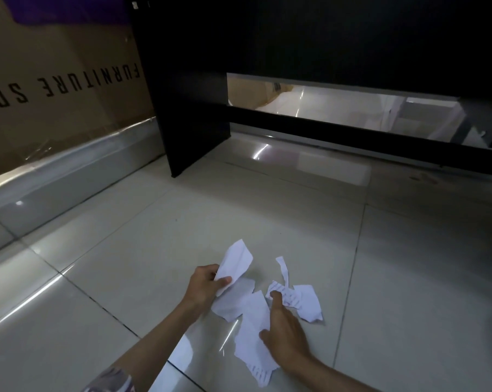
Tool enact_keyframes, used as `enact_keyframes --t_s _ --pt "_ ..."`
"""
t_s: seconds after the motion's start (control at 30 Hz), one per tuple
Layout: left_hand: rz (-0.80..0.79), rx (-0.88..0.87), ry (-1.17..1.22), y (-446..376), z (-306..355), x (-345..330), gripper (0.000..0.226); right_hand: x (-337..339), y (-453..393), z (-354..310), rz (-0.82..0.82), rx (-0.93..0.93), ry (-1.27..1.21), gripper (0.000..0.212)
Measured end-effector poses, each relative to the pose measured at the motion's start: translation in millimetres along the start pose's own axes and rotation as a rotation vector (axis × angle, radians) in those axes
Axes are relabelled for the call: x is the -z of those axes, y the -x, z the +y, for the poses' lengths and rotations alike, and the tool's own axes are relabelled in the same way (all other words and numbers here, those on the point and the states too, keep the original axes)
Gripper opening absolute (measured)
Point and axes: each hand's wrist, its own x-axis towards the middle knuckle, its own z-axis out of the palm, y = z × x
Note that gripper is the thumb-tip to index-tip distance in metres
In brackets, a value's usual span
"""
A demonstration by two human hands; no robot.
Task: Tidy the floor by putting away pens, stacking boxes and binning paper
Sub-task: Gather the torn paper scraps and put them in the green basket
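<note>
Cardboard box (pixel 55 89) lettering is cut off at the left edge; right hand (pixel 284 332) hides some torn paper (pixel 253 335).

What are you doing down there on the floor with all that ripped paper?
A person is picking up torn paper from the tiled floor beside a black desk. The left hand holds one torn piece lifted off the floor. The right hand reaches over the other scraps, fingers spread, not gripping any yet. Several pieces still lie on the tiles. A big cardboard box stands at the left. No bin is in view.
</note>
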Motion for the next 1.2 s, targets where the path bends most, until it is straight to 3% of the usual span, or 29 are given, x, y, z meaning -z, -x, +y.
enact_keyframes --t_s 0.1,0.13,0.27,0.37,0.5,0.63,0.73,0.8,0.87,0.97,1.1,1.13,1.2 --pt "-0.025 0.047 -0.071 -5.1 -0.9 -3.7 0.023 11.7 -5.2 7.0 -0.017 0.021 -0.290 0.019" --pt "-0.036 0.054 -0.104 -7.3 -1.8 -4.8 0.032 18.8 -7.5 9.6 -0.019 0.030 -0.337 0.012" --pt "-0.052 0.032 -0.331 -14.9 -5.2 -9.6 0.056 56.3 -10.6 18.8 0.040 -0.009 -0.549 0.014" --pt "0.005 0.025 -0.574 -13.8 -7.9 -19.6 0.049 76.4 -13.2 26.9 0.098 -0.080 -0.631 0.022" --pt "0.075 0.093 -0.673 -6.8 -8.8 -35.0 0.048 88.5 -16.6 33.0 0.105 -0.108 -0.655 0.029" --pt "0.077 0.046 -0.677 -4.1 -9.8 -39.1 0.039 91.2 -16.7 30.0 0.034 -0.115 -0.627 0.029" --pt "0.087 -0.039 -0.661 -0.6 -10.1 -41.0 0.005 86.5 -12.3 23.5 -0.078 -0.051 -0.544 0.022" --pt "0.084 -0.054 -0.680 -0.1 -9.2 -40.8 0.007 78.3 -9.1 20.2 -0.154 0.024 -0.479 0.015" --pt "0.087 -0.038 -0.712 0.0 -8.2 -40.9 0.026 69.9 -5.8 15.2 -0.225 0.089 -0.397 0.005" --pt "0.062 -0.052 -0.747 -1.9 -10.2 -41.2 0.043 56.0 -7.4 17.3 -0.309 0.175 -0.254 0.035" --pt "-0.007 -0.085 -0.722 -8.1 -13.1 -36.8 0.042 36.9 -14.5 20.5 -0.252 0.265 -0.052 0.039" --pt "-0.042 -0.106 -0.713 -9.4 -11.4 -35.0 0.038 32.9 -14.5 19.5 -0.206 0.304 0.007 0.034" --pt "-0.087 -0.144 -0.712 -13.6 -8.2 -31.3 0.016 27.1 -17.9 19.3 -0.150 0.318 0.132 0.002"
